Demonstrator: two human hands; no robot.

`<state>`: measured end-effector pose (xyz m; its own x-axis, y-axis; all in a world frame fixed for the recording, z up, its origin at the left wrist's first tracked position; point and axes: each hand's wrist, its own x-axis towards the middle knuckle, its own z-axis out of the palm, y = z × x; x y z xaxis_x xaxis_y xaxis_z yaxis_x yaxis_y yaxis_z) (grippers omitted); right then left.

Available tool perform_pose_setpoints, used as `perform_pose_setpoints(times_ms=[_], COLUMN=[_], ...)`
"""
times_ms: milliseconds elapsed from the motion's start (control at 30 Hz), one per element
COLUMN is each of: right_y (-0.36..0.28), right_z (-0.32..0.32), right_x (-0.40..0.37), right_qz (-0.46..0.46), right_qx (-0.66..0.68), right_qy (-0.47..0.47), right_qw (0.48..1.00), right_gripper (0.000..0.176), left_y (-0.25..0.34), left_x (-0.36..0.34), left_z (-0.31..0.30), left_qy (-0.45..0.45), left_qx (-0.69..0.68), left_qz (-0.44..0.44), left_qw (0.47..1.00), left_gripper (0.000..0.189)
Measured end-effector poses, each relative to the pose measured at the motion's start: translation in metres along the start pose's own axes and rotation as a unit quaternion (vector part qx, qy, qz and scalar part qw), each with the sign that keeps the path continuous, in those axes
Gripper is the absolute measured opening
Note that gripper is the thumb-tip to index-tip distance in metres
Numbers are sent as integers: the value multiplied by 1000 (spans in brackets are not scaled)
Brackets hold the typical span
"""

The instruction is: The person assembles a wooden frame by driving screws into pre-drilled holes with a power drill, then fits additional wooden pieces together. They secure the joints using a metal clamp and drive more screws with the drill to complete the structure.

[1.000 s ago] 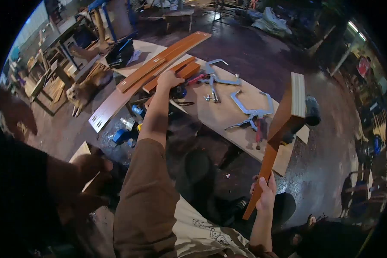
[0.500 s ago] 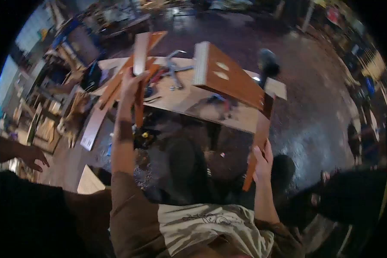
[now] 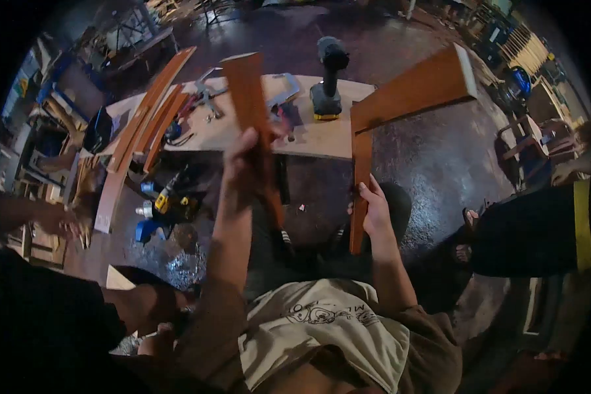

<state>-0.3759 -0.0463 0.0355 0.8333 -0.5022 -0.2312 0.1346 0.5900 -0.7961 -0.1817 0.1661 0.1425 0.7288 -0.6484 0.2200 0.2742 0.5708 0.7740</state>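
My left hand [image 3: 238,161] is closed around a brown wooden piece [image 3: 246,85], held upright before the bench and blurred at its lower end. My right hand [image 3: 373,209] grips the narrow strip of a joined wooden piece [image 3: 417,88]; its wider board slants up to the right and ends in a pale edge. The two pieces are apart. Between them, a dark cordless drill [image 3: 327,79] stands on the low plywood bench [image 3: 315,141]. Left of my left hand's piece, a metal clamp [image 3: 207,97] lies on the bench.
Several long brown wooden strips [image 3: 152,108] lie across the bench's left end. On the floor are a yellow drill [image 3: 171,194] and a blue object [image 3: 149,230]. Another person's hand [image 3: 72,226] is at the left; a person's dark-clothed leg [image 3: 528,230] is at the right.
The joined piece in my right hand has turned from pointing left to pointing right, uncovering the drill. My left hand and its piece have moved right and lower. The view has shifted.
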Motion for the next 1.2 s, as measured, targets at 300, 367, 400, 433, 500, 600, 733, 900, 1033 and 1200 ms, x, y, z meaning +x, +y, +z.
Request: perform_pose_setpoints(times_ms=[300, 367, 400, 433, 500, 600, 733, 900, 1033, 1200], right_y=[68, 67, 65, 66, 67, 80, 65, -61, -180, -233], right_z=[0, 2, 5, 0, -4, -7, -4, 41, 70, 108], right_x=[-20, -27, -30, -28, -30, -28, -25, -44, -32, -10], right_qz=[49, 54, 67, 69, 88, 80, -35, -327, -521, -317], right_qx=[-4, -17, -35, -50, -56, -108, -270, -349, -270, -270], right_qy=[-42, -44, -49, -63, -71, -83, -98, 107, 25, -195], right_qw=[998, 997, 996, 994, 992, 987, 957, 872, 809, 888], right_gripper=[43, 45, 47, 48, 48, 49, 53, 35, 36, 36], left_y=[-28, -37, -36, -31, -29, -25, -1, 0, -21, -19], left_x=[120, 131, 128, 125, 117, 105, 70, 58, 52, 52], left_z=[40, 43, 45, 45, 48, 49, 72, 68, 90, 111], left_qy=[-356, -376, -383, -367, -352, -296, -268, -216, -178, -205], left_qx=[-1, 35, 37, 57, 79, 130, 150, 161, 148, 202], left_qz=[20, -37, -40, -54, -71, -73, -67, -116, -29, -70], left_qw=[934, 925, 922, 927, 930, 943, 949, 956, 972, 955], left_gripper=[70, 54, 54, 48, 42, 31, 33, 33, 31, 31])
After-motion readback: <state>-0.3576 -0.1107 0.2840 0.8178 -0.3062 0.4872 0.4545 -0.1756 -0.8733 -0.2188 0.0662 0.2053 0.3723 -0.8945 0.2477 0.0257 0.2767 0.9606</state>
